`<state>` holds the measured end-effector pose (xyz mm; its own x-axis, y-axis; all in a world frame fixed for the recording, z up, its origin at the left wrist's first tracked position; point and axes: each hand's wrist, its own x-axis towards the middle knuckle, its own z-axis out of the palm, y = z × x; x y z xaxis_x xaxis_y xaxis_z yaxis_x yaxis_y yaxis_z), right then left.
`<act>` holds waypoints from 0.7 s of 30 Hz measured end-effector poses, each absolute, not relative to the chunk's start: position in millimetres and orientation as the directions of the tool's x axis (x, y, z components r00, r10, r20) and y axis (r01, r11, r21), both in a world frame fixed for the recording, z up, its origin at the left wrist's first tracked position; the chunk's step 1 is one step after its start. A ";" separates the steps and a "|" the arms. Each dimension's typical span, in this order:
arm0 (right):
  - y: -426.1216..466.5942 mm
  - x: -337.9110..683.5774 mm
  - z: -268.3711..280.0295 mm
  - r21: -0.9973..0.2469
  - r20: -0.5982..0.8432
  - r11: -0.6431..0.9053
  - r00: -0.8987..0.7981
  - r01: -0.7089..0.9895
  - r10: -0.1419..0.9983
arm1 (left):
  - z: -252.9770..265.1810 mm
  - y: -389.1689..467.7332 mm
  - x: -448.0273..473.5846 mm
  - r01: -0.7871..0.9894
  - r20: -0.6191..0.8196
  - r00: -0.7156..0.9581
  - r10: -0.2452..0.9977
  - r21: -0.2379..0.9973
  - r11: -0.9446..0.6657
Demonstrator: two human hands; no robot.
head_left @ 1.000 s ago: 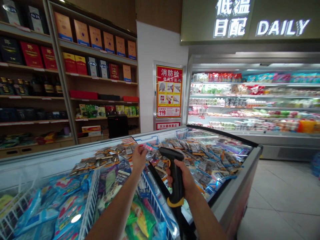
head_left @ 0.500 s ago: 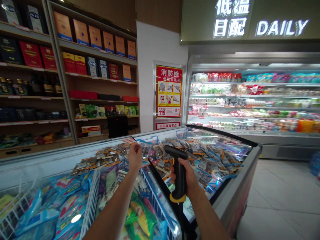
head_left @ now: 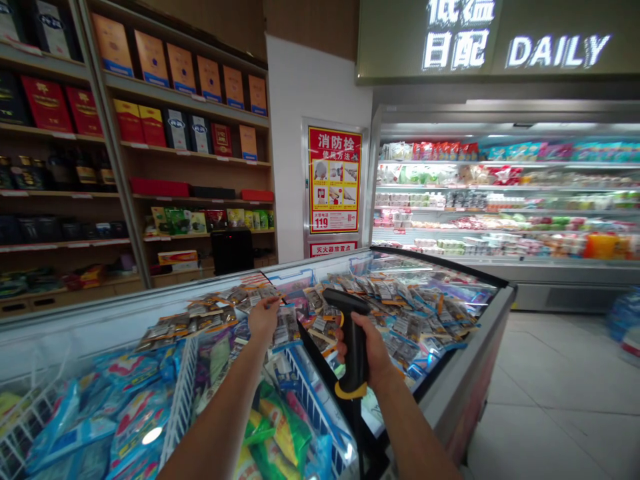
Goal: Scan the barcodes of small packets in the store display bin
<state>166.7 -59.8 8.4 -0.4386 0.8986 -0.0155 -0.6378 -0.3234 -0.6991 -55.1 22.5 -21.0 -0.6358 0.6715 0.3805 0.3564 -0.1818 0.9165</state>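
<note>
My right hand is wrapped round the grip of a black barcode scanner with yellow trim. The scanner's head points forward and left, and a cable runs down from its base. Over the left part of the freezer, my left hand is closed in a pinch at the edge of a small clear snack packet, whose upper edge is partly hidden by the fingers. Many similar packets with dark contents and orange or blue edges lie heaped on the freezer's glass top, ahead of both hands.
Below my arms, a white wire basket in the chest freezer divides green and yellow bags from blue bags. Shelves of boxed goods stand behind on the left. A lit refrigerated display stands at the back right.
My left hand has drawn slightly left and down, and the packet by its fingers shows more clearly. The scanner stays in my right hand. The view has shifted a little to the right.
</note>
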 end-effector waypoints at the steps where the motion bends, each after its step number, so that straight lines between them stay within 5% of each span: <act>1: -59.9 166.6 8.4 -0.697 -0.023 -0.328 -0.437 -0.638 0.899 | -17.8 19.5 -54.9 0.427 0.401 -0.647 0.648 0.895 -0.128; 5: -59.9 165.8 8.6 -0.689 -0.039 -0.338 -0.433 -0.641 0.901 | -9.3 12.9 -52.0 0.625 0.590 -0.566 0.575 0.762 -0.168; 8: -59.1 165.9 8.4 -0.679 -0.048 -0.344 -0.428 -0.648 0.902 | -10.1 12.6 -53.0 0.658 0.602 -0.568 0.561 0.742 -0.130; 14: -57.4 167.5 8.1 -0.673 -0.054 -0.343 -0.419 -0.655 0.906 | -10.6 11.5 -61.4 0.667 0.393 -0.518 0.760 0.742 0.070; 19: -57.4 168.3 8.6 -0.672 -0.055 -0.351 -0.428 -0.652 0.902 | -10.9 8.6 -70.6 0.373 0.057 -0.301 0.952 0.926 0.062; 21: -57.0 168.5 8.4 -0.665 -0.048 -0.352 -0.433 -0.659 0.900 | -10.6 9.8 -73.8 0.262 0.119 -0.331 0.936 0.965 -0.030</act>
<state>168.5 -57.0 8.4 -0.4326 0.9003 -0.0480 -0.6591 -0.3521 -0.6645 -73.8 9.8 -10.6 -0.3315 0.9359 0.1189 0.2618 -0.0299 0.9647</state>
